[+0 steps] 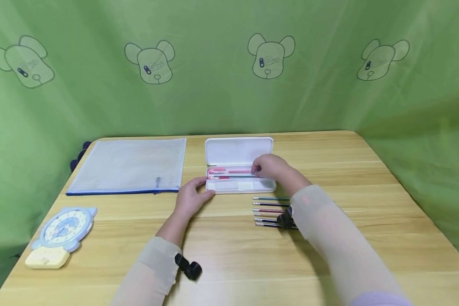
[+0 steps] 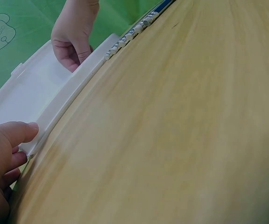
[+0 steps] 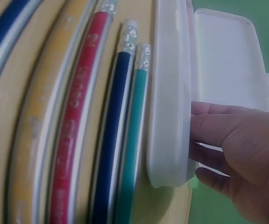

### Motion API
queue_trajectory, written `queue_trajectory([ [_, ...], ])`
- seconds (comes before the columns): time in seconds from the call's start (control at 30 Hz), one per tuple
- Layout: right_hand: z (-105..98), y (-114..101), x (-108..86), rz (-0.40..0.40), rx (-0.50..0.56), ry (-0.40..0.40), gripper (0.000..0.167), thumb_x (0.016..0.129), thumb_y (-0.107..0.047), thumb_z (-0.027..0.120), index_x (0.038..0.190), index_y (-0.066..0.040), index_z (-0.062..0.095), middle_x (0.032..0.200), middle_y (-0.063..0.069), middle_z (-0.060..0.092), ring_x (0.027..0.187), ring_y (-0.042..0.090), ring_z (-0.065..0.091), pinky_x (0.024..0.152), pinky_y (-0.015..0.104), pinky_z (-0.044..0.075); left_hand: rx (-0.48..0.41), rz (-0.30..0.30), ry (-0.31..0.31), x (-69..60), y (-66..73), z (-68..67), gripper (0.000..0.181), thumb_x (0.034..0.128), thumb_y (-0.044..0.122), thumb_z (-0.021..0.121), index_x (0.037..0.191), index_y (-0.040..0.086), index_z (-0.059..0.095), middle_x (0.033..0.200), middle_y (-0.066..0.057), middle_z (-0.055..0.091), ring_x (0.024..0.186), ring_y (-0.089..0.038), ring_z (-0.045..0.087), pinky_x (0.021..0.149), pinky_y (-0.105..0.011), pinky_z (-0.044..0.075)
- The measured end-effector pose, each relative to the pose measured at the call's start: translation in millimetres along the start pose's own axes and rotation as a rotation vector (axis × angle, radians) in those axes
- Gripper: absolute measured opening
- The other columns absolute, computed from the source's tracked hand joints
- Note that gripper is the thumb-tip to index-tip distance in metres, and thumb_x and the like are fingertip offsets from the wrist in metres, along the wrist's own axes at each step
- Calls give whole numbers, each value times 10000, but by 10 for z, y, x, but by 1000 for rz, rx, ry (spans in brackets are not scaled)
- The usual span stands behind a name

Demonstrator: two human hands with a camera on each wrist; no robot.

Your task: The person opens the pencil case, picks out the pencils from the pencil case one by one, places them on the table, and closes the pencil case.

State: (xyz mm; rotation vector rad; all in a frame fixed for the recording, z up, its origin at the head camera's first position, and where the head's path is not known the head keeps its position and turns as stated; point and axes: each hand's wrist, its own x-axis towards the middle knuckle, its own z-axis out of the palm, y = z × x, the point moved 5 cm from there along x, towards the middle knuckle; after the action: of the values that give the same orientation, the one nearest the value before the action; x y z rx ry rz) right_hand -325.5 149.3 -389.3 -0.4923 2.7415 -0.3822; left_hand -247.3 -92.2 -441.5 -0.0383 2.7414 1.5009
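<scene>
A white pencil case (image 1: 239, 151) lies with its lid folded back, holding several red, pink and dark pens or pencils (image 1: 233, 171) in its rear part. My left hand (image 1: 191, 196) grips the case's left end, with the thumb at the front corner and fingers round the side. My right hand (image 1: 269, 166) reaches down into the right part, its bent fingers at the ends of the pens. In the right wrist view the case's front wall (image 3: 172, 93) hides those fingertips, so whether they pinch a pen is unclear. Several pencils (image 1: 269, 204) lie in a row in front of the case, partly under my right forearm.
A mesh zip pouch (image 1: 130, 165) with a blue edge lies on the wooden table (image 1: 229, 255), left of the case. Nearer on the left is a light-blue toy clock (image 1: 66, 227) with a yellow base. A green curtain (image 1: 214, 97) hangs behind the table.
</scene>
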Motion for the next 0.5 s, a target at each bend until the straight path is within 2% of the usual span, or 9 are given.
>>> queue_trajectory([
  [0.23, 24, 0, -7, 2, 8, -9, 137, 903, -86, 664, 1025, -92, 726, 1080, 91, 718, 1026, 265, 630, 1010, 454, 500, 0, 21, 10, 9, -9, -1, 531, 829, 261, 780, 1294, 63, 620, 1332, -99, 639, 1321, -285, 530, 1155, -423, 397],
  [0.5, 62, 17, 26, 9, -11, -7, 146, 919, -111, 654, 1044, -89, 727, 1101, 94, 715, 1032, 266, 625, 1022, 457, 491, -1, 12, 11, 9, -10, 8, 532, 830, 269, 780, 1297, 73, 618, 1335, -91, 637, 1322, -280, 529, 1155, -423, 398],
])
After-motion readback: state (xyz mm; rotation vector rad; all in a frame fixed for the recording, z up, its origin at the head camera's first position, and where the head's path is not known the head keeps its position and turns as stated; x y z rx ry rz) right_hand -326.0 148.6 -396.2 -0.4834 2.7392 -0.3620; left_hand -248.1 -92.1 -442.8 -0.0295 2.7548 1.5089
